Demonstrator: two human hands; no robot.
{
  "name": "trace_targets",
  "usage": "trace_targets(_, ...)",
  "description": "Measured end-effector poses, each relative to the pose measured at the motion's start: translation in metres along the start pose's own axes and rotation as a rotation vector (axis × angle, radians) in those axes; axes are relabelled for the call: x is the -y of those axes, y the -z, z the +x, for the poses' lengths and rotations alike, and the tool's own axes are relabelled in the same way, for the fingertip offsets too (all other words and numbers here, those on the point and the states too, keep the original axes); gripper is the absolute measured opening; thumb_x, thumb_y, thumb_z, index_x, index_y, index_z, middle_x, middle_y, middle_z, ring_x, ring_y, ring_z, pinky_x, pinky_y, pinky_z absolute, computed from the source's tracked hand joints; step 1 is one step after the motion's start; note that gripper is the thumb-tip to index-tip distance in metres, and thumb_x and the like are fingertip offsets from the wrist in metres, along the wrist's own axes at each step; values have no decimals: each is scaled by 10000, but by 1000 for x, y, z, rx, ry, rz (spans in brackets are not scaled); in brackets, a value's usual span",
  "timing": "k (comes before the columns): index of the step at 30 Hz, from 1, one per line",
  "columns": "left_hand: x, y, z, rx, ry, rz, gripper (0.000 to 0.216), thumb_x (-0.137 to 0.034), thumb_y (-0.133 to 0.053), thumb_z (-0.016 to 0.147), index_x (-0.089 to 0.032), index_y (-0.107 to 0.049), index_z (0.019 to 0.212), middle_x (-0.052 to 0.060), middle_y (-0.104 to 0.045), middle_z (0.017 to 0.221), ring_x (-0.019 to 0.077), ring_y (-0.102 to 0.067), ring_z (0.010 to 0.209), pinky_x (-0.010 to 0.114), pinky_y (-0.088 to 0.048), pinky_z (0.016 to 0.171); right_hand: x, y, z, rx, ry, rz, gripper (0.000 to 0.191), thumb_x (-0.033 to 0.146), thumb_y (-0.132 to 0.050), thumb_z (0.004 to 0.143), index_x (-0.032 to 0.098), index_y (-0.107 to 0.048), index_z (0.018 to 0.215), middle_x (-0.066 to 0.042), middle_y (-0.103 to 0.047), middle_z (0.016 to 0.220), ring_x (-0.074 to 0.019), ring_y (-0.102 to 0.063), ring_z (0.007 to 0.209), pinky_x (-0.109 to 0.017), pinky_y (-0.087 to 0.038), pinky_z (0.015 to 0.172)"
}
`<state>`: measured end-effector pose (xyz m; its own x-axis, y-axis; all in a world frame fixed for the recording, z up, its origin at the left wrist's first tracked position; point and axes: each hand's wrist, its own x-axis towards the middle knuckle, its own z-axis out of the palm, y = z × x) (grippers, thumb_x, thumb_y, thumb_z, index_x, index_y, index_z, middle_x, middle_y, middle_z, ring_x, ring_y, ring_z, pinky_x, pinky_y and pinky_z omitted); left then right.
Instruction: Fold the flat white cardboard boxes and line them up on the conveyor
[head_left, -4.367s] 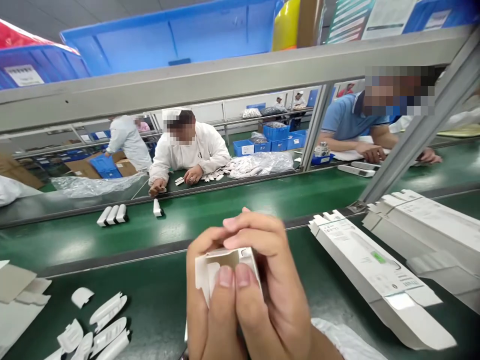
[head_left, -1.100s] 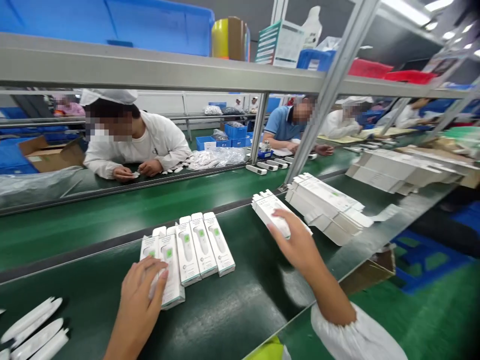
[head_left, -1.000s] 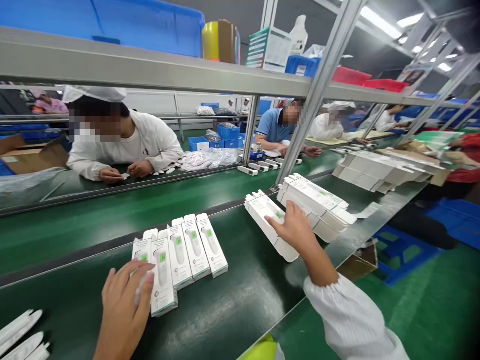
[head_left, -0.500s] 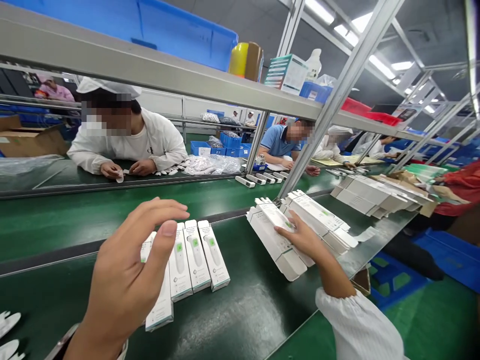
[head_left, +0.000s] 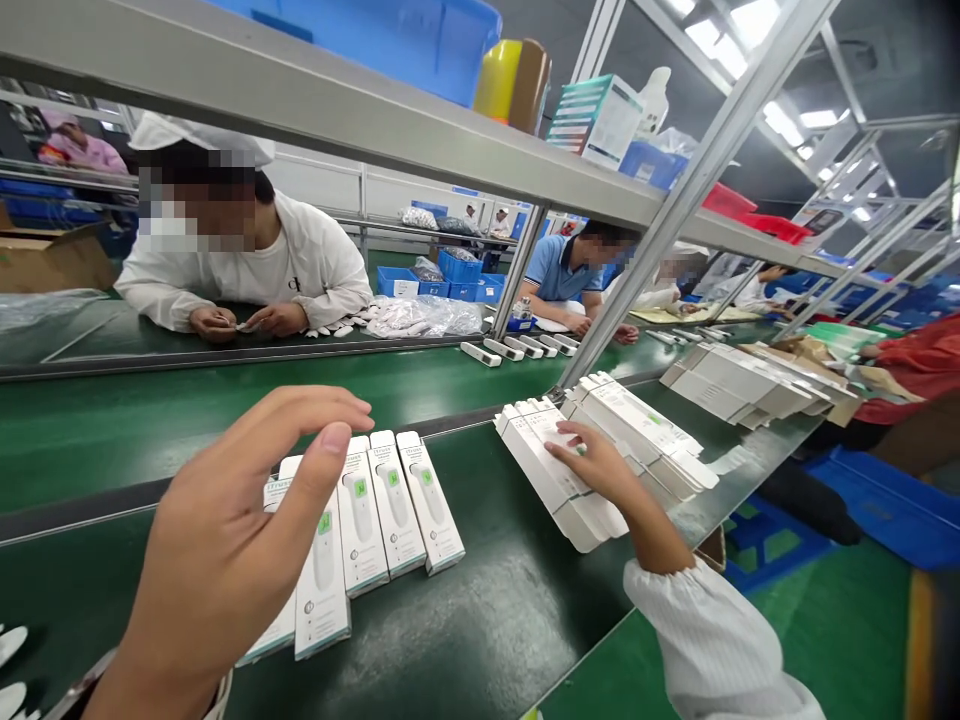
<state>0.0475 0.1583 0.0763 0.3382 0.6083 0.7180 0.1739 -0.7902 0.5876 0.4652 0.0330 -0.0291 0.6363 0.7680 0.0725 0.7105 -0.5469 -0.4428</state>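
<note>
My left hand [head_left: 225, 530] is raised over the row of packed thermometer boxes [head_left: 365, 520]. Its fingers are bent forward, with the thumb apart and nothing between them. The boxes are white, slim and printed with a thermometer picture; the hand partly covers those at the left end. My right hand [head_left: 596, 462] reaches to a stack of flattened white cartons [head_left: 536, 450], thumb and index finger apart against the top one. Whether any finger is hooked under a carton is hidden. Beside it lies a second bundle of flat cartons [head_left: 637, 425], with a thermometer print on top.
A green conveyor belt [head_left: 420, 385] runs beyond my bench, carrying several white thermometers [head_left: 517, 347]. Across it, a co-worker in white [head_left: 247, 260] handles small parts. A metal shelf [head_left: 360, 130] spans overhead, its slanted post [head_left: 637, 280] behind the cartons. More flat cartons [head_left: 750, 385] lie right.
My right hand's fingers have drawn in slightly on the top of the carton stack. My left hand stays raised, a little lower left in view. The camera has shifted slightly.
</note>
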Motion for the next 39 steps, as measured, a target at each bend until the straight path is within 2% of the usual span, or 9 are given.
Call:
trace_targets(3, 4, -4, -1, 2, 9, 5, 188, -343, -571, 1122, -360, -749, 1066, -102, -772, 1132, 130, -729, 1045, 211, -531, 976, -1, -3, 2, -34, -36, -68, 406, 408, -745, 1077, 216, -687, 1429, -135, -646, 1552, -339, -663, 1373, -596, -571, 1151)
trace_targets(12, 4, -10, -1, 63, 42, 26, 230, -452, -587, 1117, -308, -761, 1071, -57, -778, 1126, 150, -685, 954, 238, -531, 975, 6, 12, -4, -24, -35, -65, 478, 431, -743, 1076, 226, -647, 1497, -140, -621, 1591, -352, -656, 1389, -608, -562, 1161)
trace_targets(16, 3, -11, -1, 85, 38, 15, 231, -447, -584, 1114, -308, -760, 1057, -53, -782, 1141, 156, -693, 979, 236, -529, 974, 8, 19, -7, 22, 2, -5, 444, 390, -772, 1060, 218, -676, 1459, -134, -642, 1571, -345, -661, 1387, -611, -551, 1176)
trace_targets(22, 0, -9, 0, 134, 32, 4, 257, -457, -590, 1102, -295, -762, 1002, -43, -790, 1140, 162, -710, 996, 243, -533, 971, 6, 23, -10, -33, -36, 150, 489, 419, -781, 1047, 225, -667, 1481, -138, -598, 1637, -372, -591, 1481, -654, -474, 1243)
trace_targets(26, 1, -7, 1, 125, 44, -13, 254, -478, -611, 1085, -318, -784, 990, -42, -804, 1120, 181, -732, 1000, 258, -550, 946, 17, 33, -18, -52, -54, 326, 556, 479, -856, 943, 204, -722, 1407, -182, -644, 1609, -448, -569, 1514, -688, -405, 1288)
trace_targets(30, 2, -34, -8, 150, 247, -227, 299, -579, -684, 1034, -319, -808, 1116, 18, -835, 1163, 255, -775, 1093, 347, -603, 994, 58, 35, -56, 16, 85, 622, 697, 664, -819, 893, 238, -689, 1430, -154, -661, 1618, -423, -591, 1525, -586, -435, 1309)
trace_targets(33, -1, -76, -23, 142, 479, -719, 683, -635, -853, 903, -294, -649, 1458, 110, -716, 1524, 326, -696, 1394, 442, -577, 1156, 98, 18, -94, 181, 238, 845, 777, 747, -833, 853, 275, -668, 1448, -122, -731, 1535, -364, -697, 1423, -507, -549, 1229)
trace_targets(36, -2, -105, -38, 233, 661, -1023, 837, -545, -964, 822, -256, -590, 1512, 185, -633, 1620, 384, -588, 1529, 519, -510, 1245, 125, -3, -124, 362, 287, 1131, 684, 580, -928, 868, 293, -696, 1443, -125, -747, 1510, -360, -707, 1409, -536, -552, 1222)
trace_targets(39, -1, -106, -51, 228, 712, -1034, 798, -512, -984, 796, -231, -646, 1462, 202, -692, 1545, 417, -604, 1504, 543, -531, 1217, 134, -18, -137, 479, 261, 1284, 647, 425, -985, 853, 306, -714, 1429, -116, -730, 1534, -355, -689, 1427, -556, -517, 1249)
